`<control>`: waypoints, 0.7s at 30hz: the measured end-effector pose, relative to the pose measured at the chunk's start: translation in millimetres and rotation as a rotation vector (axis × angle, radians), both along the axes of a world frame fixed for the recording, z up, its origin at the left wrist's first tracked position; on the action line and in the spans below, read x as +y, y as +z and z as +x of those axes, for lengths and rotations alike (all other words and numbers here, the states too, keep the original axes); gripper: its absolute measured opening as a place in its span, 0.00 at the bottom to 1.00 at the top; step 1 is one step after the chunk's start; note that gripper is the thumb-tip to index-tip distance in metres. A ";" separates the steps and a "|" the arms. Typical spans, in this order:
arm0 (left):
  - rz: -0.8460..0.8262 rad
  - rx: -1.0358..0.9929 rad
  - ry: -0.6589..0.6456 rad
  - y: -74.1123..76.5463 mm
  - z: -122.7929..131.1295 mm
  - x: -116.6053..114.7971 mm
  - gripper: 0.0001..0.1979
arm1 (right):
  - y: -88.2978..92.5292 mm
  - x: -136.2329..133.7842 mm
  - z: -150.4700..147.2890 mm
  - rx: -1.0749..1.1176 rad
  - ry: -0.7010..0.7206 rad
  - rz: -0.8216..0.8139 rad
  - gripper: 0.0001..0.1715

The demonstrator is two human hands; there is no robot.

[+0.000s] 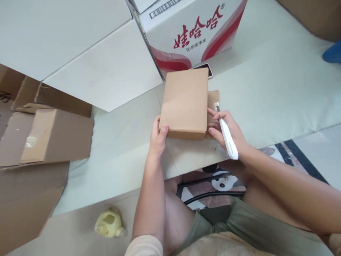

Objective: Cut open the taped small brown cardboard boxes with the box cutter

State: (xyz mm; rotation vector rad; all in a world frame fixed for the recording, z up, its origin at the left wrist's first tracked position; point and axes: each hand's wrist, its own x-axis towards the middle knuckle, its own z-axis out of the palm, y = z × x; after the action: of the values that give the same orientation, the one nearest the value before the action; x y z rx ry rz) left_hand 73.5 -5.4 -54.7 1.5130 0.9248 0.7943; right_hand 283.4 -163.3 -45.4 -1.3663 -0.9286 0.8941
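A small brown cardboard box (185, 99) stands on the pale green table cover before me. My left hand (159, 137) grips its near left corner, with the thumb on the top edge and the fingers down the side. At the box's right side, my right hand (230, 129) is closed around a white utility knife (228, 138), its dark tip pointing away from me. Some right-hand fingers reach towards the box's side and are partly hidden. A cardboard flap (214, 96) with a bit of clear tape sticks out on that side.
Behind the box are a phone (207, 67), partly covered, and a white-and-red water carton (197, 35). White boxes (106, 64) stand at the back left, opened brown cartons (64, 137) at the left. A yellow jug (109, 223) is on the floor. A blue object (333, 52) shows far right.
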 end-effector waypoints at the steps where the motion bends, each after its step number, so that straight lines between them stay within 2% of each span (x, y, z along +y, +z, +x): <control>1: -0.008 -0.001 0.004 0.1 -0.1 -0.1 0.41 | 0.3 -0.1 0.0 0.002 0.002 -0.005 0.15; 21: 0.023 0.003 -0.018 -0.9 -0.6 -0.3 0.39 | 0.4 0.6 -0.5 0.012 0.006 -0.013 0.15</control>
State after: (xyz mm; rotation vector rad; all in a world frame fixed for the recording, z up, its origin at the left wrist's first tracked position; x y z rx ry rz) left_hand 72.9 -5.7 -55.6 1.5410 0.9061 0.7921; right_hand 282.9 -162.8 -45.1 -1.3688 -0.9199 0.9135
